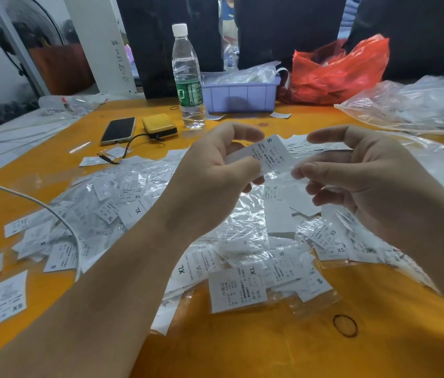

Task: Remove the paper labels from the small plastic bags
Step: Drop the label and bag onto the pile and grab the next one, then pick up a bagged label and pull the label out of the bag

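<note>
Head view: the orange counter [242, 350] is spread, below both hands, with a heap of bagged labels [215, 255]. Above it, one small plastic bag [301, 166] is pinched by the right hand [365, 181], while its white paper label [270, 154], marked S, is gripped by the left hand [215, 173]. Extraction appears underway; a steady outward pull is called for next.

On the orange table [242, 350] a water bottle [188, 77] stands upright just left of a lilac bin [242, 98]. A red bag [338, 69] sits right of the bin. A phone [118, 130] lies beside a yellow box [159, 126]. A white cable [38, 204] crosses the left side, and a rubber band [345, 325] lies near the front.
</note>
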### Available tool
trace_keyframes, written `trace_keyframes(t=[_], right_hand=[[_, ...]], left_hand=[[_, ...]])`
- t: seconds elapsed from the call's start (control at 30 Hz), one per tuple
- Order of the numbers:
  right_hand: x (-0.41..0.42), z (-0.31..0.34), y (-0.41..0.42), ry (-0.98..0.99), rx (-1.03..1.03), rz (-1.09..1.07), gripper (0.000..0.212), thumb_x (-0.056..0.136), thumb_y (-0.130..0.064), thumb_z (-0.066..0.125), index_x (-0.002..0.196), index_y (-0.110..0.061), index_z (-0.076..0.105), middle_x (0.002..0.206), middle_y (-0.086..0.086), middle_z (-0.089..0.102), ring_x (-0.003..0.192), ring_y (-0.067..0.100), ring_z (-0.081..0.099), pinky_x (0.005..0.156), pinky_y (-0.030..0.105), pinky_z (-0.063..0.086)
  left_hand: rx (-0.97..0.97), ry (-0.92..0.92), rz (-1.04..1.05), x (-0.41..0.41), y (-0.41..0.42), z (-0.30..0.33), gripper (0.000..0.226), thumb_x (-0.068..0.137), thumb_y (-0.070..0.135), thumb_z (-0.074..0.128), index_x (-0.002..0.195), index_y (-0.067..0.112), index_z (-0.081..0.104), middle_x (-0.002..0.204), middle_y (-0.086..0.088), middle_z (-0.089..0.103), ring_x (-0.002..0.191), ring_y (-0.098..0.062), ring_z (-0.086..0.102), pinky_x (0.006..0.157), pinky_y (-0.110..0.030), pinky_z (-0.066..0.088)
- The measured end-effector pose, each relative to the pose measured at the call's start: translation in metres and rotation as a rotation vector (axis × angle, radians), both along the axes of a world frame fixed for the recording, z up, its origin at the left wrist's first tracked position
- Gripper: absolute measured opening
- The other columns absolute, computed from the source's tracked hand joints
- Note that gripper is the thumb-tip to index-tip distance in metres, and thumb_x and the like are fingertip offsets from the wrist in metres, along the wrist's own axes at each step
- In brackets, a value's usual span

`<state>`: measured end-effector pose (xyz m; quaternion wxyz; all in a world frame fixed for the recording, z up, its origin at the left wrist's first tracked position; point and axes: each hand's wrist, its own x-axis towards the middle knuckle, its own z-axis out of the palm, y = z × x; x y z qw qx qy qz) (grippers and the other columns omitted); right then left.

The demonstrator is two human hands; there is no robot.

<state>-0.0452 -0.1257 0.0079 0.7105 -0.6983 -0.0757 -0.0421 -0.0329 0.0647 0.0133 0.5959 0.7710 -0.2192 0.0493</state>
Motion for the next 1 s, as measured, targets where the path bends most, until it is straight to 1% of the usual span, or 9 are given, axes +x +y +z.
trace_keyframes(t=[0.1, 0.3, 0.47, 0.6, 0.67, 0.77, 1.0], right_hand=[[0.0002, 0.0001, 0.0005, 0.002, 0.006, 0.006, 0.055, 0.060, -0.014, 0.074, 0.112, -0.013, 0.057, 0.079, 0.012, 0.074, 0.058, 0.017, 0.064, 0.050, 0.026, 0.053], [0.0006, 0.0013, -0.0014, 0.003, 0.033, -0.020, 0.052, 0.061, -0.016, 0.074, 0.111, -0.013, 0.059, 0.078, 0.012, 0.074, 0.056, 0.015, 0.062, 0.049, 0.025, 0.050], [0.0020, 0.0005, -0.0021, 0.020, 0.041, -0.046, 0.034, 0.080, -0.002, 0.069, 0.110, -0.012, 0.059, 0.077, 0.011, 0.074, 0.055, 0.014, 0.061, 0.048, 0.024, 0.050], [0.0018, 0.0008, -0.0020, 0.024, 0.053, -0.050, 0.031, 0.083, 0.000, 0.067, 0.111, -0.012, 0.059, 0.075, 0.009, 0.073, 0.053, 0.013, 0.060, 0.047, 0.024, 0.050], [0.0016, 0.0010, -0.0022, 0.023, 0.061, -0.047, 0.031, 0.084, 0.000, 0.066, 0.112, -0.011, 0.059, 0.074, 0.009, 0.073, 0.052, 0.013, 0.059, 0.047, 0.024, 0.050], [0.0019, 0.0013, -0.0024, 0.021, 0.078, -0.039, 0.030, 0.084, 0.000, 0.065, 0.111, -0.011, 0.059, 0.072, 0.010, 0.073, 0.051, 0.014, 0.058, 0.047, 0.024, 0.049], [0.0035, 0.0001, -0.0018, 0.026, 0.093, -0.043, 0.026, 0.087, 0.001, 0.062, 0.110, -0.010, 0.059, 0.070, 0.011, 0.072, 0.050, 0.014, 0.056, 0.046, 0.025, 0.048]], left_hand=[[0.022, 0.001, 0.002, -0.0007, -0.0003, 0.0009, 0.029, 0.090, -0.004, 0.056, 0.102, 0.022, 0.060, 0.084, 0.006, 0.067, 0.060, -0.001, 0.059, 0.056, -0.014, 0.047], [0.021, -0.001, 0.006, -0.0001, 0.0007, 0.0014, 0.030, 0.089, -0.005, 0.056, 0.103, 0.021, 0.063, 0.073, 0.012, 0.069, 0.059, -0.002, 0.059, 0.057, -0.016, 0.048], [0.009, -0.011, -0.005, -0.0002, 0.0011, 0.0016, 0.029, 0.086, -0.004, 0.057, 0.102, 0.020, 0.063, 0.073, 0.010, 0.069, 0.059, -0.003, 0.059, 0.056, -0.016, 0.048], [0.003, -0.003, -0.002, 0.0008, 0.0019, 0.0013, 0.029, 0.087, -0.005, 0.056, 0.103, 0.019, 0.064, 0.073, 0.011, 0.070, 0.060, -0.003, 0.059, 0.058, -0.017, 0.049], [-0.004, -0.007, -0.007, 0.0007, 0.0014, 0.0011, 0.027, 0.083, 0.001, 0.057, 0.101, 0.019, 0.064, 0.073, 0.011, 0.070, 0.060, -0.003, 0.059, 0.057, -0.017, 0.049], [-0.020, -0.006, -0.004, 0.0011, 0.0001, 0.0009, 0.029, 0.072, 0.010, 0.053, 0.098, 0.021, 0.064, 0.072, 0.011, 0.070, 0.058, -0.004, 0.059, 0.055, -0.015, 0.047], [-0.023, -0.014, -0.015, 0.0016, -0.0004, -0.0008, 0.029, 0.073, 0.011, 0.054, 0.097, 0.023, 0.065, 0.073, 0.011, 0.069, 0.059, -0.004, 0.060, 0.056, -0.015, 0.046]])
